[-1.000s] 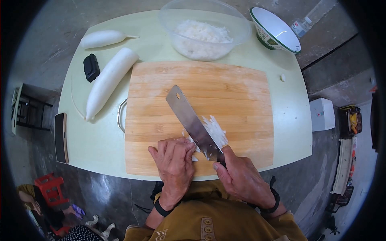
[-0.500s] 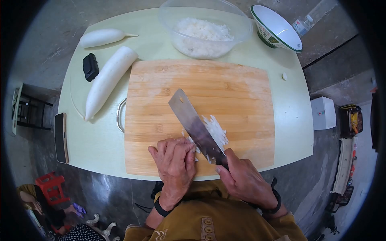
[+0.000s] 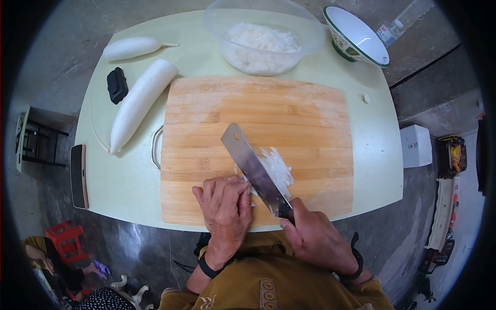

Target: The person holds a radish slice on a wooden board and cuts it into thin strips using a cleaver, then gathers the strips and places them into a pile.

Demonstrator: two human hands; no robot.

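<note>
A cleaver (image 3: pixel 254 168) is in my right hand (image 3: pixel 319 235), its fingers wrapped round the handle and its blade slanting up to the left over the wooden cutting board (image 3: pixel 258 108). Shredded white radish (image 3: pixel 278 169) lies along the blade's right side. Left of the blade, my left hand (image 3: pixel 225 209) presses down with curled fingertips close to the steel. Bits of white radish show at those fingertips; most of the piece under them is hidden. Some small shreds cling to the lower blade.
Beyond the board stands a clear plastic bowl (image 3: pixel 263 49) of shredded radish, beside a green-rimmed bowl (image 3: pixel 356 36). Two whole radishes, a large one (image 3: pixel 142 106) and a smaller one (image 3: pixel 132 48), lie left with a black case (image 3: pixel 117 86) and a phone (image 3: pixel 79 175). A person sits lower left.
My right hand and the cleaver have moved slightly down, toward my body, and the blade's angle has shifted a little. My left hand stays almost in place.
</note>
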